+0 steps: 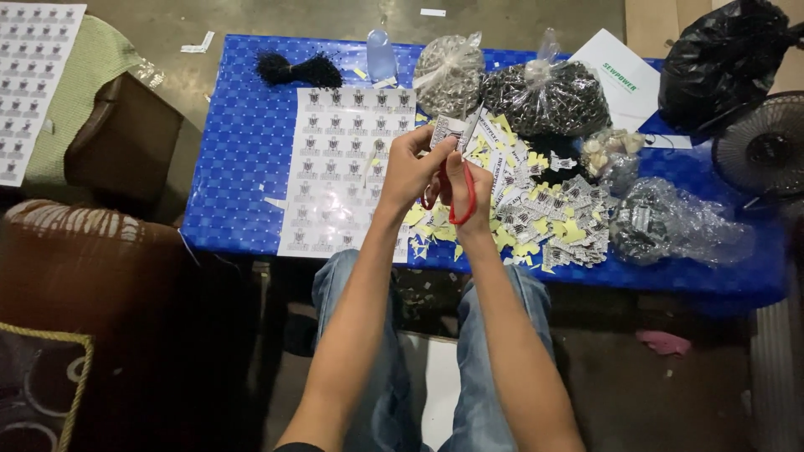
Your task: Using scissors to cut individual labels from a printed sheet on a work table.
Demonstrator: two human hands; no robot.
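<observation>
Forearms reach forward over the blue bench (243, 167). The left hand (410, 172) pinches a small printed tag (446, 130); the right hand (466, 188) grips red-handled scissors (465, 205) beside it.

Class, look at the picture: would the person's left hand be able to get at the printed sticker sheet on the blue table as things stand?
Probably yes. The left hand hovers directly over the sticker sheet, nothing lying between, though it holds a small printed tag that it would first need to release.

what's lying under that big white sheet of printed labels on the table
The sheet of labels lies flat on the blue table; only the chequered blue top shows around its edges. Its right edge is hidden by the left hand and yellow paper scraps. Anything beneath the sheet is covered.
</observation>
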